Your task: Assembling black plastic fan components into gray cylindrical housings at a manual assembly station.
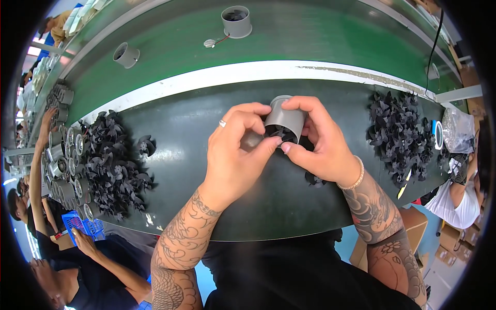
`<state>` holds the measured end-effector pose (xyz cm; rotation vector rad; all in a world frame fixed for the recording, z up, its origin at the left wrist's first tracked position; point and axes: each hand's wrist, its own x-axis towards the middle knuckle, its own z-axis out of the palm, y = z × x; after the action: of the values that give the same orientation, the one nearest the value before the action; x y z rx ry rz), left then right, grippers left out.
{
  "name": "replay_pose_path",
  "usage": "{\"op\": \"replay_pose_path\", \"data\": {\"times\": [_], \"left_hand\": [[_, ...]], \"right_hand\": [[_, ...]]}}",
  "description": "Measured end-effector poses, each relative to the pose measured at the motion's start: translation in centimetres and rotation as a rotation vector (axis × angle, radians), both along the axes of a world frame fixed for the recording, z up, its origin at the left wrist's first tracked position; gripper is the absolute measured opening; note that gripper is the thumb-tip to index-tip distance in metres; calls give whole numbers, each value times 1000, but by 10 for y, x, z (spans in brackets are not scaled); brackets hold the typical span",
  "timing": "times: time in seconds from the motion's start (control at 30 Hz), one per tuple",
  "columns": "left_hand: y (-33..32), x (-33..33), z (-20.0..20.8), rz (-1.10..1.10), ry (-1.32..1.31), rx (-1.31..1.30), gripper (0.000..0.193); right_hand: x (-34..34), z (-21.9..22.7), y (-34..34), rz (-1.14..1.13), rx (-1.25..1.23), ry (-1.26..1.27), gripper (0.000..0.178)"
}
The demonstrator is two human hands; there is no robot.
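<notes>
Between my two hands, above the dark green work table (181,196), I hold a grey cylindrical fan housing (287,116), tilted with its open end toward me. Black fan blades (281,133) show inside that end. My left hand (235,147) grips the housing from the left, thumb at the blades and fingers along the wall. From the right, my right hand (323,142) closes on it, its thumb at the lower rim and its index finger on top. A loose black fan impeller (314,180) lies partly hidden under my right hand. Another impeller (146,146) lies to the left.
Heaps of black impellers lie left (111,165) and right (398,137). Grey housings (70,175) crowd the left end, near a co-worker's arm (37,170). Beyond a white strip (206,80), a green belt (175,41) carries housings, one with a wire (236,23). A tape roll (438,135) sits right.
</notes>
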<state>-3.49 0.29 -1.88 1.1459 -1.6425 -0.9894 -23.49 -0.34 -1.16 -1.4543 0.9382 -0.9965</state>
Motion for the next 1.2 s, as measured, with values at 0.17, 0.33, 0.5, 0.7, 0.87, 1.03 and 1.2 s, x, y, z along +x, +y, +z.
{"op": "replay_pose_path", "data": {"times": [0.17,0.33,0.5,0.7,0.87,1.03,1.2], "left_hand": [[-7,-4,13,-71,-24,101,45],[-8,-1,4,-138,60,113,41],[-6,-8,10,-83,-139,-67,43],[-8,-5,7,-169,26,100,51],[-9,-3,4,-164,58,93,47],[-8,-4,12,-137,-9,70,44],[-8,-3,10,-163,-49,37,40]], "right_hand": [[5,-2,1,-83,-43,3,48],[7,-2,4,-109,-37,1,41],[6,0,3,-111,27,-76,37],[4,2,3,-75,178,-124,48],[3,-2,3,-53,96,-17,52],[0,5,0,-25,194,-40,54],[6,3,4,-67,181,-112,47]]}}
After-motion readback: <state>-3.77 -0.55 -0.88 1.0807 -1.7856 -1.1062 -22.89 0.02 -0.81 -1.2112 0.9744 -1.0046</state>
